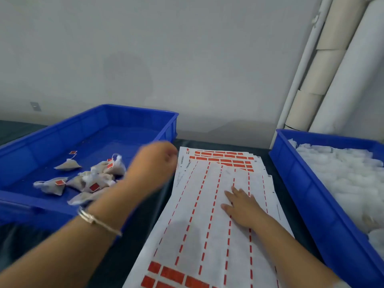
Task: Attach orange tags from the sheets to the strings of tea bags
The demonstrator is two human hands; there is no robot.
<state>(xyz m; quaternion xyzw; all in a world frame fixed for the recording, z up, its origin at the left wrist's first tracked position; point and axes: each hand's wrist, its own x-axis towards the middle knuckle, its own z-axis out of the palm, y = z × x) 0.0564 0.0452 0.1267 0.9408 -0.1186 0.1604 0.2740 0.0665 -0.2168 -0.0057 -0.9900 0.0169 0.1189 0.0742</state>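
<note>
Blue trays (87, 121) — white sheets (207, 215), orange tags (220, 156).

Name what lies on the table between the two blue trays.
In the head view, a stack of tag sheets lies between the left tray and right tray.

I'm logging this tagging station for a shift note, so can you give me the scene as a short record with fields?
left bin: blue bin holding tea bags with orange tags on
right bin: blue bin piled with white tea bags, no tags visible
middle: tag sheets stacked on a dark table; most tags on the top sheet gone
left hand: left hand blurred, by the left bin's edge, grip unclear
right hand: right hand flat on the top sheet
</note>
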